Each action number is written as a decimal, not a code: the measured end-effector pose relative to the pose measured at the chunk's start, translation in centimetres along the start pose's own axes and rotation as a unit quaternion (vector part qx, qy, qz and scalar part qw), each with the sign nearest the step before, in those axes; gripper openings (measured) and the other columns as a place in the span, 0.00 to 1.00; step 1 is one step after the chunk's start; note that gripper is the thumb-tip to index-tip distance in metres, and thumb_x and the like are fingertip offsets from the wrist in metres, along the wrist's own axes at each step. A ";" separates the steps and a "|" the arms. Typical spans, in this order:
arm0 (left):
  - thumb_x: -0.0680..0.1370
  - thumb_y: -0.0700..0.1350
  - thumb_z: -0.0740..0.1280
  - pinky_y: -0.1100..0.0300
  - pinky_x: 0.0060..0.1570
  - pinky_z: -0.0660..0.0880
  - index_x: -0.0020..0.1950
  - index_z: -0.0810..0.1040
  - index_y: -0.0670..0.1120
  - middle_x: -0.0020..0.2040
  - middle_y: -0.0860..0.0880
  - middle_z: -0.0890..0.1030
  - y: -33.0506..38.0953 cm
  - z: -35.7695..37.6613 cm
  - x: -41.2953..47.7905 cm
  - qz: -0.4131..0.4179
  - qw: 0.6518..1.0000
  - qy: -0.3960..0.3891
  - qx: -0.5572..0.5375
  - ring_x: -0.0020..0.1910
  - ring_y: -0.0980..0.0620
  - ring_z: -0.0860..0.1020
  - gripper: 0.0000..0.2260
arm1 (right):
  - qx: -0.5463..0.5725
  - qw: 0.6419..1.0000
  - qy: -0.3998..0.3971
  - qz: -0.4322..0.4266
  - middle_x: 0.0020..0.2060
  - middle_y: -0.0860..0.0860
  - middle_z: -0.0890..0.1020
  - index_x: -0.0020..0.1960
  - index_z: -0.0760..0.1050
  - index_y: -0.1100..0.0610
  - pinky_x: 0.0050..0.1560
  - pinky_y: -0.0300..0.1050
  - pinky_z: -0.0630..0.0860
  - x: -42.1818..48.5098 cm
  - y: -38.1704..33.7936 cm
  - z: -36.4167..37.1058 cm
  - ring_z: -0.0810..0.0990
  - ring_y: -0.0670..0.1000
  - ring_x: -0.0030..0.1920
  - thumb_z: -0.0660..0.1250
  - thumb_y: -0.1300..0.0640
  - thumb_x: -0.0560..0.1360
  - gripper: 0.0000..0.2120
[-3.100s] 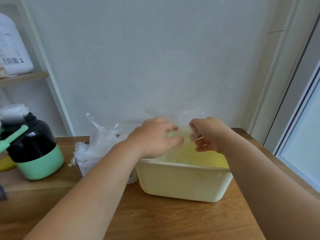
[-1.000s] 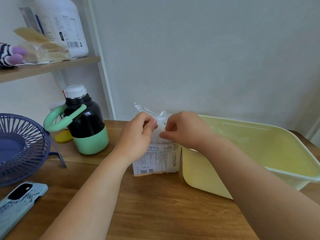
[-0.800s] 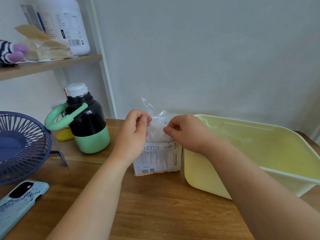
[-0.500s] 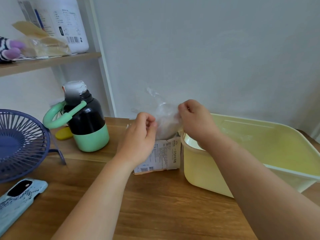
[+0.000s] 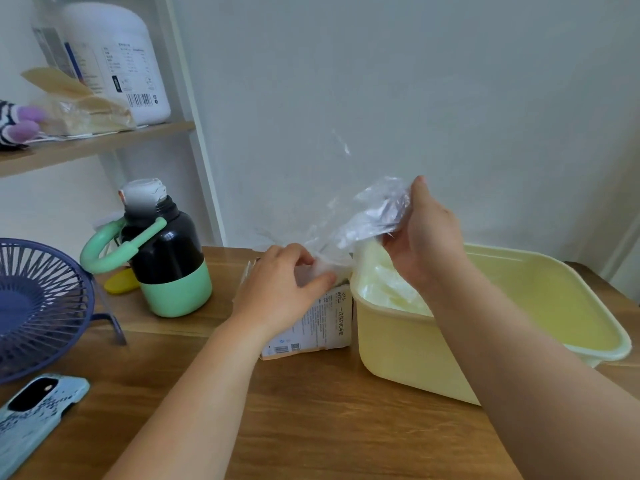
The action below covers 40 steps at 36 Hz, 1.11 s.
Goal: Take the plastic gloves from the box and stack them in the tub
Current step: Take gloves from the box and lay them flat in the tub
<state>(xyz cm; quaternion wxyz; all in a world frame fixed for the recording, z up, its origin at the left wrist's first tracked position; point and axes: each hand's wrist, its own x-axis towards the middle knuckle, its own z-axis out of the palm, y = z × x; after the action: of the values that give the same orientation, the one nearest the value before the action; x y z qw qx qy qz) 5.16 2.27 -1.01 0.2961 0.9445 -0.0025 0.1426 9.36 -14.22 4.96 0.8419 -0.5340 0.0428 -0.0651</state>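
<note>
The right hand grips one plastic glove above the left end of the tub. The left hand curls on the remaining gloves at the mouth of the box. Stacked gloves lie in the tub, so the task is judged partly complete. The box stands just beside the tub, toward the rear edge of the desk. The tub's right part is open.

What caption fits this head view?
Right hand holds a plastic glove; left hand pinches gloves in the box beside the tub.
</note>
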 end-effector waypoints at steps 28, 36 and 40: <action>0.63 0.57 0.72 0.66 0.30 0.72 0.35 0.75 0.40 0.31 0.45 0.69 11.7 0.6 1.2 -0.002 0.865 0.008 -0.502 0.31 0.53 0.71 0.20 | -0.119 0.977 -0.175 -0.034 0.50 0.57 0.79 0.69 0.63 0.61 0.47 0.45 0.80 -1.5 -4.5 -6.4 0.82 0.52 0.43 0.69 0.67 0.73 0.27; 0.72 0.46 0.72 0.60 0.36 0.74 0.44 0.74 0.48 0.31 0.49 0.73 10.3 1.0 2.1 -0.088 0.790 -0.027 -0.606 0.30 0.53 0.72 0.07 | 0.090 0.995 -0.031 0.009 0.35 0.55 0.73 0.39 0.70 0.61 0.35 0.44 0.80 -0.4 -5.4 -8.0 0.74 0.53 0.33 0.60 0.71 0.76 0.09; 0.73 0.41 0.73 0.58 0.41 0.74 0.56 0.74 0.47 0.49 0.48 0.79 9.4 1.5 2.5 -0.121 0.850 0.055 -0.510 0.44 0.51 0.78 0.14 | 0.082 0.996 -0.019 0.025 0.27 0.51 0.74 0.39 0.70 0.58 0.33 0.43 0.74 -0.1 -5.6 -8.4 0.77 0.48 0.26 0.60 0.68 0.76 0.10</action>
<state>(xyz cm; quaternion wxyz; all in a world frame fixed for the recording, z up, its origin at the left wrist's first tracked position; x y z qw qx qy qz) 7.08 -6.10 3.76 0.7508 0.6441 0.0551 0.1357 7.73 -24.05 6.44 0.8849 -0.4630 0.0349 -0.0376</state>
